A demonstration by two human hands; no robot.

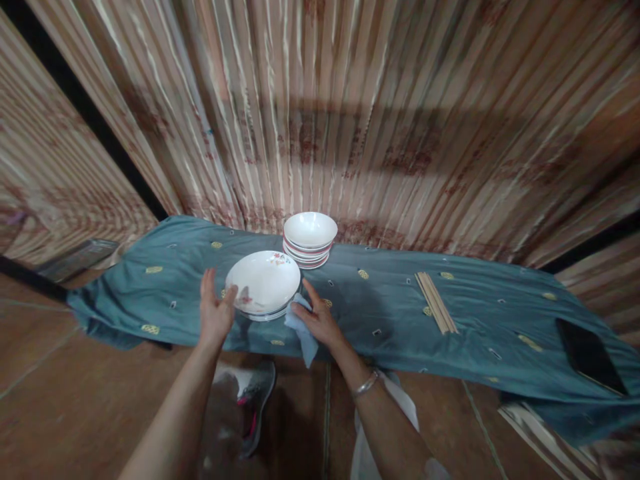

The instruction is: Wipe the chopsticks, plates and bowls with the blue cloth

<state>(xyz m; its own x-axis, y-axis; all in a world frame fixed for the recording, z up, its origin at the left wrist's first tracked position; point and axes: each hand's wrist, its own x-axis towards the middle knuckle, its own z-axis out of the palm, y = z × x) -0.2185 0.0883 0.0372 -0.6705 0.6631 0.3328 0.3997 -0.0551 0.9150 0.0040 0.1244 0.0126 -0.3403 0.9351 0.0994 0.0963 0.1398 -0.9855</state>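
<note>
A stack of white plates (264, 283) with small floral marks lies on the cloth-covered table in front of me. My left hand (215, 312) is beside the stack's left edge, fingers spread, with the thumb over the rim; whether it touches the plate I cannot tell. On the opposite side, my right hand (320, 320) grips a light blue cloth (303, 337) between thumb and fingers, its index finger stretched forward. The cloth hangs down near the right rim of the plates. Just behind stands a stack of white bowls (311, 230) with red bands.
Several pale wooden chopsticks (436, 303) lie on the green tablecloth (370, 313) to the right. Farther right, a black phone (590, 357) rests near the front edge. A pleated patterned curtain (320, 133) hangs behind the table, with dark poles (95, 120) at the sides.
</note>
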